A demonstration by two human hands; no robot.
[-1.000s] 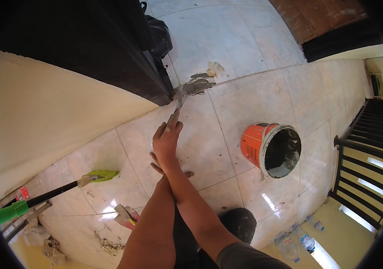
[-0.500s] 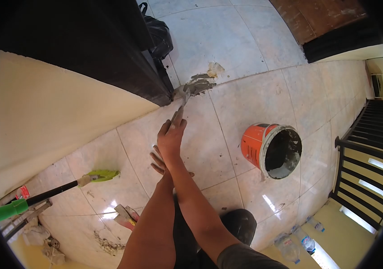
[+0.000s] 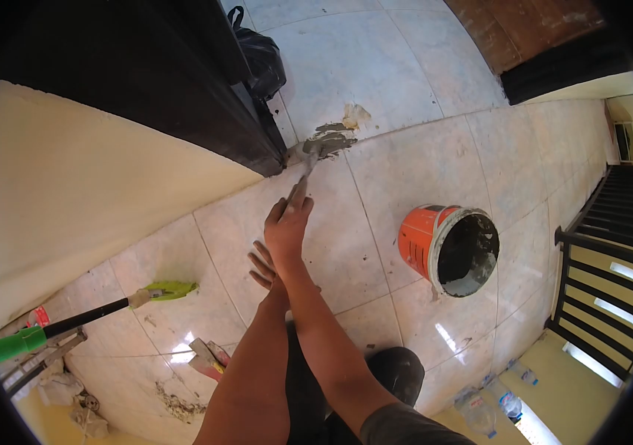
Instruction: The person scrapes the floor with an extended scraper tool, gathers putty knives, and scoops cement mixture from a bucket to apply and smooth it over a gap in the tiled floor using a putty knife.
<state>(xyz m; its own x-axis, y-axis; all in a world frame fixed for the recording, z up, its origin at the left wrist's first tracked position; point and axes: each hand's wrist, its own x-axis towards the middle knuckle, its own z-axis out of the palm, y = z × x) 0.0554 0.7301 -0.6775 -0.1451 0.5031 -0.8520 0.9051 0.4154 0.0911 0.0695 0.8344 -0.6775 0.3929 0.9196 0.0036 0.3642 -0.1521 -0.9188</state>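
My right hand [image 3: 287, 233] is closed round the handle of a putty knife [image 3: 307, 169], whose blurred blade touches the near edge of a patch of wet grey mortar [image 3: 331, 139] on the tiled floor. That patch lies along a tile joint beside the foot of the dark door frame [image 3: 261, 152]. Under my right wrist, my left hand [image 3: 263, 271] is spread flat towards the floor tiles and holds nothing; its palm is partly covered. A crumbly beige smear [image 3: 355, 115] sits just beyond the mortar.
An orange bucket [image 3: 418, 236] with grey residue stands to the right. A black bag [image 3: 261, 63] rests by the frame. At left lie a green-headed tool [image 3: 170, 290] and a red-handled trowel [image 3: 209, 360]. Plastic bottles [image 3: 509, 403] and a black railing [image 3: 602, 274] are at right.
My right hand and the putty knife have shifted slightly to the right, with the blade still at the mortar. My left hand stays in place.
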